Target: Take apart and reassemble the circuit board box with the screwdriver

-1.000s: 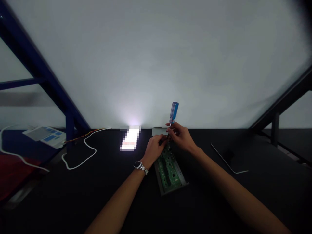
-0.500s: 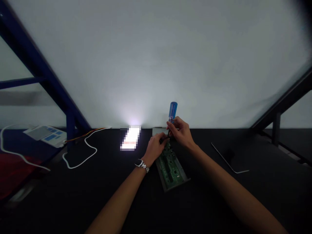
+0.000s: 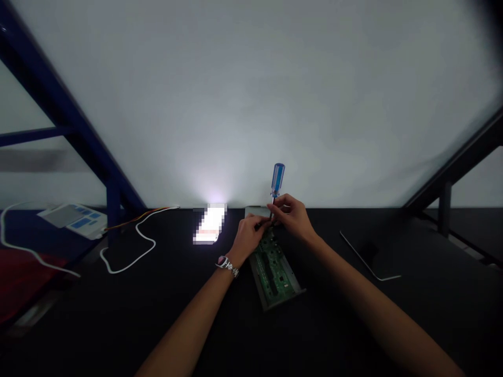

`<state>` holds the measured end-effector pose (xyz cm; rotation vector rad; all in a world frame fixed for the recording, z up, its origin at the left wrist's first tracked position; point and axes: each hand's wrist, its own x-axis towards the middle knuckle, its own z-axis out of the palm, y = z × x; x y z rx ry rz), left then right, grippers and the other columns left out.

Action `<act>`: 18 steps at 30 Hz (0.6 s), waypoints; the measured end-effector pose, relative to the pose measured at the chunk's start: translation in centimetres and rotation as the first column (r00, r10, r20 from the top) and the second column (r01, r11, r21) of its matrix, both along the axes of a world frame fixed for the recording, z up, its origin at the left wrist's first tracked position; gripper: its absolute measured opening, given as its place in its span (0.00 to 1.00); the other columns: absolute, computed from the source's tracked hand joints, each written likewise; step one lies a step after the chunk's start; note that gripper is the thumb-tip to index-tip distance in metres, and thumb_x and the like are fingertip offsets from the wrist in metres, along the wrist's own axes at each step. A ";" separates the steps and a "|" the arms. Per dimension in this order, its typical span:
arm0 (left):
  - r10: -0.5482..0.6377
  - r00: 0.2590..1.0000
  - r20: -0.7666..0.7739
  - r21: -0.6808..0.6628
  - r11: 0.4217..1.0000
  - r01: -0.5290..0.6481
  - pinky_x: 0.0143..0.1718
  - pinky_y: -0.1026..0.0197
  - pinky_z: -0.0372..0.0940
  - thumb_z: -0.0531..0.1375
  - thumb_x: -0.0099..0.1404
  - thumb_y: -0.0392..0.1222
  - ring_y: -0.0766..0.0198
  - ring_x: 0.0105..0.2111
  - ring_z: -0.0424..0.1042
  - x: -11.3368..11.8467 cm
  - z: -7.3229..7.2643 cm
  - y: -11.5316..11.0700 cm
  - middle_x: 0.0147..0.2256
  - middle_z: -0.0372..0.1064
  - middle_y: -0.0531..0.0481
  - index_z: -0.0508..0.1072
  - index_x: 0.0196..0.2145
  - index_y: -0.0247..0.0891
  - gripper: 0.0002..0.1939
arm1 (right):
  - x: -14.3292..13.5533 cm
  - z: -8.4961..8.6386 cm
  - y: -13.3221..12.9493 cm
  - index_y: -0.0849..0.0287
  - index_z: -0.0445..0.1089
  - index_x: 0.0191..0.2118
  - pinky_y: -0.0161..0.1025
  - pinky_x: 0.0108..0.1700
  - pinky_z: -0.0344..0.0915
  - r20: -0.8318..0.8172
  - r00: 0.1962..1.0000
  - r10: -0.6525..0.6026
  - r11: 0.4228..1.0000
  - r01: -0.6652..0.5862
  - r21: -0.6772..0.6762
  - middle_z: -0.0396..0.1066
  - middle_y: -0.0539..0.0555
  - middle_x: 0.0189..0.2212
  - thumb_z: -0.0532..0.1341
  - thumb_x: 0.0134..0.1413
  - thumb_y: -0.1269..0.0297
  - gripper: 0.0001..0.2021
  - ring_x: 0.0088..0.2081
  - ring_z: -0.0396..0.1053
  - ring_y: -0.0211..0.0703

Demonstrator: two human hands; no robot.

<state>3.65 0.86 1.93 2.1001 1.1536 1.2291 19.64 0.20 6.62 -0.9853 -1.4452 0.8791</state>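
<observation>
A screwdriver (image 3: 277,179) with a clear blue handle stands nearly upright over the far end of a green circuit board (image 3: 274,272), which sits in a metal tray-like frame (image 3: 264,303). My right hand (image 3: 293,217) is closed, with thumb and fingers pinching the screwdriver's shaft just below the handle. Beside the lower shaft, my left hand (image 3: 249,234) has its fingertips pressed together over the board. What they pinch is too small and hidden to make out. The screwdriver's tip is also hidden by the fingers.
A bright pixelated panel (image 3: 211,224) lies left of my hands. A white cable (image 3: 131,264) curls farther left, near a white-and-blue flat piece (image 3: 80,220). On the right rests a thin bent rod (image 3: 363,259). Blue frame bars (image 3: 88,141) and a wall bound the black table.
My right hand's fingers have slid slightly down, from the base of the screwdriver's handle to its shaft. The handle has turned a little. My left hand stays almost in place.
</observation>
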 end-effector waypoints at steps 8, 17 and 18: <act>0.027 1.000 0.010 0.002 1.000 -0.027 0.38 0.60 0.66 0.63 0.63 0.45 0.61 0.34 0.71 0.1 0.3 0.0 0.30 0.72 0.50 0.78 0.35 0.39 0.08 | -0.3 0.0 -0.2 0.58 0.70 0.31 0.39 0.29 0.71 0.131 0.989 -0.075 0.996 0.068 0.059 0.73 0.52 0.23 0.65 0.52 0.51 0.14 0.25 0.73 0.43; -0.149 0.987 -0.053 -0.043 0.988 0.147 0.36 0.60 0.64 0.56 0.69 0.42 0.62 0.32 0.71 -0.3 0.1 1.0 0.33 0.73 0.49 0.78 0.43 0.40 0.12 | 0.5 0.4 0.2 0.58 0.72 0.38 0.39 0.30 0.72 0.254 0.962 0.103 0.993 -0.116 0.037 0.76 0.54 0.30 0.58 0.60 0.55 0.12 0.27 0.74 0.43; -0.141 0.988 -0.055 -0.042 0.989 0.139 0.35 0.61 0.64 0.57 0.68 0.43 0.62 0.31 0.70 -0.4 0.2 1.1 0.32 0.72 0.49 0.78 0.41 0.39 0.11 | 0.5 0.4 0.3 0.58 0.72 0.40 0.39 0.30 0.72 0.260 0.958 0.117 0.991 -0.131 0.035 0.76 0.54 0.31 0.57 0.61 0.55 0.13 0.26 0.74 0.42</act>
